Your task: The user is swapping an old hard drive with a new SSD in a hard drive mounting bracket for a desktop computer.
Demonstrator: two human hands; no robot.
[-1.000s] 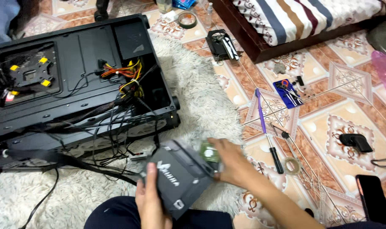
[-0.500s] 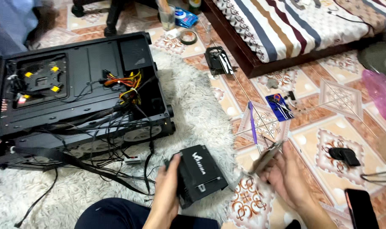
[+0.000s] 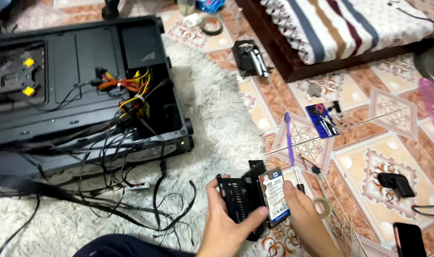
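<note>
The floor (image 3: pixel 369 143) is patterned tile, with a white shag rug (image 3: pixel 217 123) covering its left half. On the rug lies the biggest thing, an open black computer case (image 3: pixel 79 90), on its side, with yellow and orange wires inside and black cables (image 3: pixel 107 190) spilling from its near edge across the rug toward the person. At upper right, a bed (image 3: pixel 341 28) with a striped blanket meets the floor along a dark wooden edge.

Low in the middle, both hands work close together above the rug's right edge, where it meets the tile. The left hand (image 3: pixel 226 221) grips a black drive bracket (image 3: pixel 238 197), holding it upright from the left and below, thumb on its lower right corner. The right hand (image 3: pixel 305 221) holds a hard drive (image 3: pixel 274 195), label toward the camera, pressed against the bracket's right side, thumb along the drive's right edge. Drive and bracket touch; whether the drive is partly inside I cannot tell.

Bare tile lies open to the right of the hands, bounded by small things: a black box (image 3: pixel 395 183), a phone (image 3: pixel 410 240) at the lower right corner, a tape roll (image 3: pixel 324 205) just beside the right hand, a purple pen (image 3: pixel 288 140) and a screwdriver (image 3: pixel 298 178) just above the drive. Farther up sit a blue tool card (image 3: pixel 324 121) and another black bracket (image 3: pixel 248 59) near the bed's edge.
</note>
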